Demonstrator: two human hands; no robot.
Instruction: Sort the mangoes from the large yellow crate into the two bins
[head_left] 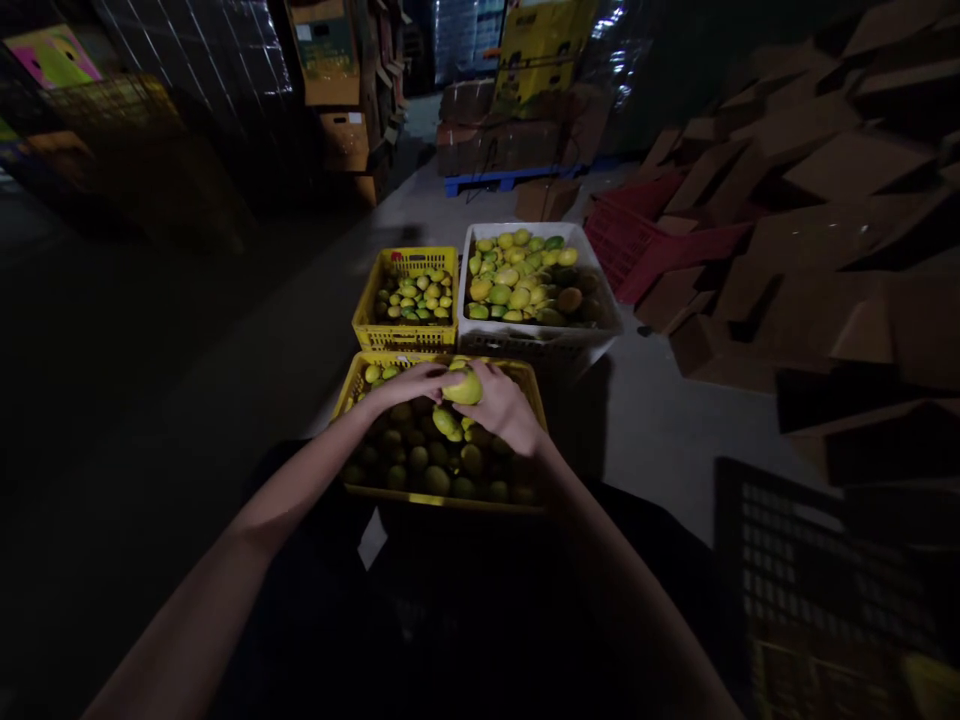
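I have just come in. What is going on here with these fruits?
A person's right hand holds a yellow-green fruit over the front yellow crate, and the left hand reaches in against it. More fruit lies in that crate. Behind it, another yellow crate and a white crate stand side by side, both holding fruit.

Grey floor (pixel 645 430), two yellow crates (pixel 405 332), white crate (pixel 480 328)

White crate (pixel 510 328): plastic, dull sheen. In front of it, yellow crate (pixel 442 501): moulded plastic, smooth rim; held fruit (pixel 463 389): smooth, waxy-looking rind. Right of it, red crate (pixel 621 240): plastic, matt; cartons (pixel 810 235): matt cardboard. Behind it, wrap (pixel 619 70): glossy, creased film.
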